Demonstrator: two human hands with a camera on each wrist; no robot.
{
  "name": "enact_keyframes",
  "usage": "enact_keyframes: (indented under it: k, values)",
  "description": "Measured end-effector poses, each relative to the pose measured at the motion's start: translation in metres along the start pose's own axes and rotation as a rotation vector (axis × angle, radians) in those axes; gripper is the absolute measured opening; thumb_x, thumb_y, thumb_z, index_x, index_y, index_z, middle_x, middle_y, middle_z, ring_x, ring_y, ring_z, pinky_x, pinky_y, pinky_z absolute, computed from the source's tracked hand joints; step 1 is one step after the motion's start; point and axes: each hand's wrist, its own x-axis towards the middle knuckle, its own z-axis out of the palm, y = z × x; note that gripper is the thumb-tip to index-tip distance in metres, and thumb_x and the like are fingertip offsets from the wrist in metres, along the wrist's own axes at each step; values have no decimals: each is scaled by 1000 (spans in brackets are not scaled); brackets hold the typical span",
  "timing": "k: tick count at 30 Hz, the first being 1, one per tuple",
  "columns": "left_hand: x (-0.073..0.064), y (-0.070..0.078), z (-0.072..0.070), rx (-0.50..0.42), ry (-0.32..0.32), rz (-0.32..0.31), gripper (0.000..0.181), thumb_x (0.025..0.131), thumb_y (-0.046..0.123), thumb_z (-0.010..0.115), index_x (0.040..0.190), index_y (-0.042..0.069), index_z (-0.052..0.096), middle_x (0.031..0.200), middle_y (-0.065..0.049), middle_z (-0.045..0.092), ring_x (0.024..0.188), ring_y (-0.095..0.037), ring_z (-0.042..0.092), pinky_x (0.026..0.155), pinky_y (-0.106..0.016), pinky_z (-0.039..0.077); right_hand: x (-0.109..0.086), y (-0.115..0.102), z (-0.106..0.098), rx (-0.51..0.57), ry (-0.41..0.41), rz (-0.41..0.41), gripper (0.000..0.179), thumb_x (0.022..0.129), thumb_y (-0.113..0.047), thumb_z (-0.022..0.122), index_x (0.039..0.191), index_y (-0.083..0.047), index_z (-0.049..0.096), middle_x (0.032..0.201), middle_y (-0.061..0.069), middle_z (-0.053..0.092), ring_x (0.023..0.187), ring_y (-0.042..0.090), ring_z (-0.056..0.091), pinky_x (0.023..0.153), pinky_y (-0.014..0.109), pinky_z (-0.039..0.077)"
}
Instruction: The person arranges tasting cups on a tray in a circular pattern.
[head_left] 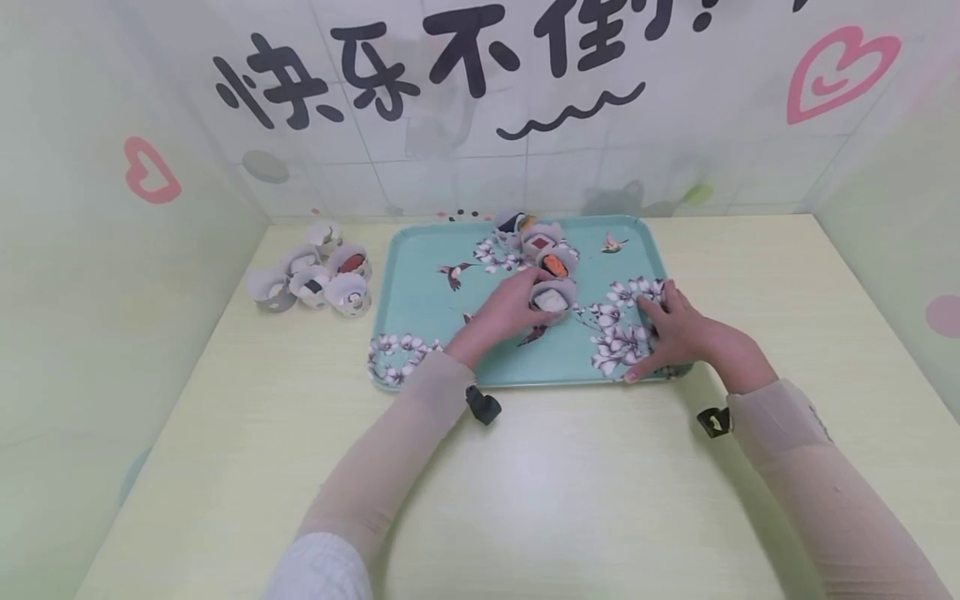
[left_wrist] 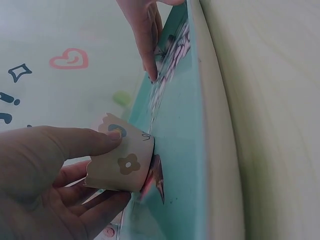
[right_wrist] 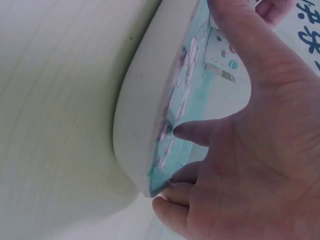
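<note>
My left hand (head_left: 504, 315) grips a small paper cup (head_left: 552, 302) with whitish contents, over the middle of the blue-green tray (head_left: 442, 321). In the left wrist view the thumb lies along one side of this flower-printed cup (left_wrist: 127, 162), with fingers on the opposite side. Behind it on the tray stand a cup with an orange item (head_left: 556, 266), a cup with a red diamond shape (head_left: 540, 242) and a cup with something dark (head_left: 509, 227). At the tray's right front corner, my right hand (head_left: 678, 332) rests with fingers spread; in the right wrist view the fingers touch the rim (right_wrist: 159, 189).
Several more paper cups (head_left: 311, 285) with mixed contents cluster on the pale table (head_left: 300, 433) left of the tray. Walls close in the back and both sides; the back wall (head_left: 465, 125) carries black lettering. Each sleeve has a dark camera (head_left: 483, 406) near the wrist.
</note>
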Motion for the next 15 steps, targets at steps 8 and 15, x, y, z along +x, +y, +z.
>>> enact_keyframes:
  k: [8,15]
  values:
    - [3,7,4,11,7,11,55,86,26,70,135,15,46,135,-2,48,126,-17,44,104,-34,39,-1,0,-1,22,-2,3,135,57,-65,78,149,3,6,144,38,-23,135,54,-12,108,65,12]
    - [0,11,5,-32,55,11,64,83,25,72,137,14,39,135,-2,46,124,-16,44,103,-32,40,-2,0,-1,17,6,-2,135,57,-65,78,149,3,7,144,39,-23,135,55,-11,107,66,13]
